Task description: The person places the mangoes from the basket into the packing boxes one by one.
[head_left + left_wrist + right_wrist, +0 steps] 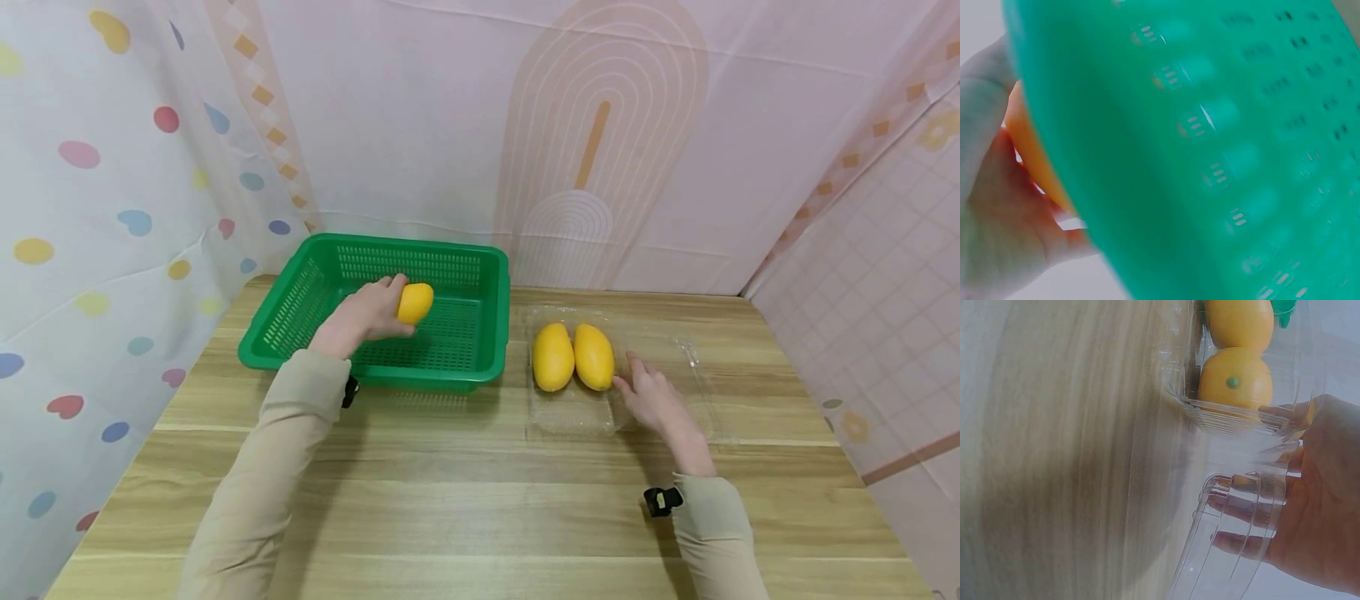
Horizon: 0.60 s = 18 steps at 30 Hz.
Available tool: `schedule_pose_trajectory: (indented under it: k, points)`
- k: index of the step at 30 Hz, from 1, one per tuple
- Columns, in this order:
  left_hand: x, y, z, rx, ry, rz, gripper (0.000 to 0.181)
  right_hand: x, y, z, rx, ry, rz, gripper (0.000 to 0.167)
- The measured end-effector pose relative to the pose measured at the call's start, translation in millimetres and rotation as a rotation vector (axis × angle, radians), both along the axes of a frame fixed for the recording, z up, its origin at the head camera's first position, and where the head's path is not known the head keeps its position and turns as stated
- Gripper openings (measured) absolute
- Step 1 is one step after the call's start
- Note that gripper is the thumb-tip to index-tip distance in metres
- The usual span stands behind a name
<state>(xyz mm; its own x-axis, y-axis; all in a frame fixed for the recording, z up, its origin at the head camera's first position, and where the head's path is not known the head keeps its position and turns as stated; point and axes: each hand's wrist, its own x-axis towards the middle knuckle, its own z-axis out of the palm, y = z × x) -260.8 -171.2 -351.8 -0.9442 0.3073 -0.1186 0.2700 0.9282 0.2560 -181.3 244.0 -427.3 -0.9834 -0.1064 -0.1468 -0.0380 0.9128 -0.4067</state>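
Observation:
My left hand (369,312) grips a yellow mango (416,303) over the inside of the green basket (491,367). In the left wrist view the basket's wall (1147,187) hides part of that mango (1032,147) and of the hand (1004,219). Two more mangoes (553,357) (595,357) lie side by side in the clear plastic container (573,419). My right hand (662,406) touches the container just right of them. In the right wrist view this hand (1325,506) has its thumb by the tray's edge and extended fingers behind the clear lid (1222,550).
The basket stands at the back left of the wooden table (480,517), near the hanging cloth (420,125). The container lies to its right, with its clear lid spread out to the right. Patterned cloth also hangs on both sides.

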Motion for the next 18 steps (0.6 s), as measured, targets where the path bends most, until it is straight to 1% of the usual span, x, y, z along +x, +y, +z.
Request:
schedule_pose_trajectory:
  k: [4, 7, 10, 13, 18]
  points:
    - [5.0, 13.9, 3.1, -0.028, 0.106, -0.036, 0.072, 0.4, 0, 0.6, -0.001, -0.001, 0.002, 0.061]
    - [9.0, 24.5, 5.5, -0.048, 0.167, -0.071, 0.072, 0.3, 0, 0.3, -0.004, -0.001, 0.002, 0.061]
    - [13.1, 36.1, 7.9, -0.059, 0.212, -0.108, 0.071, -0.3, 0, -0.5, -0.001, 0.002, 0.001, 0.062]
    - [16.4, 48.4, 9.6, -0.057, 0.242, -0.145, 0.072, -1.3, 0, -0.8, 0.007, 0.006, -0.004, 0.062]
    - [20.7, 70.2, 9.1, -0.057, 0.286, -0.212, 0.073, -2.0, 1, 0.3, 0.013, 0.002, -0.008, 0.062]
